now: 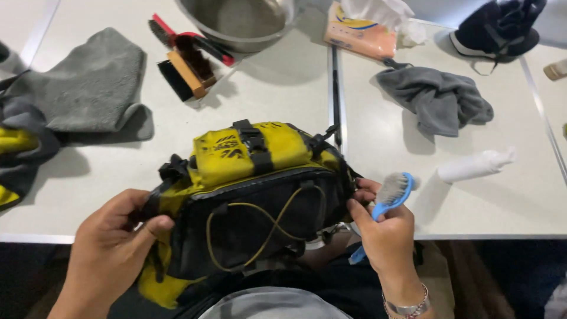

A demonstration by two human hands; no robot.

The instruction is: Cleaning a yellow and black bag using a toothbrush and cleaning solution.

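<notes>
A yellow and black pouch bag (254, 189) with a yellow elastic cord crossed over its front rests at the near edge of the white table (283, 88), partly on my lap. My left hand (112, 242) grips the bag's left end by a black strap. On the right, my right hand (387, 233) holds a small blue-handled brush (391, 195), bristles up, and its fingers touch the bag's right end.
Grey cloths lie at far left (88, 82) and right of centre (440, 97). Wooden and red brushes (186, 59) sit beside a metal bowl (239, 23). A white bottle (475, 166) lies right; a tissue pack (360, 32) and dark shoe (499, 26) are beyond.
</notes>
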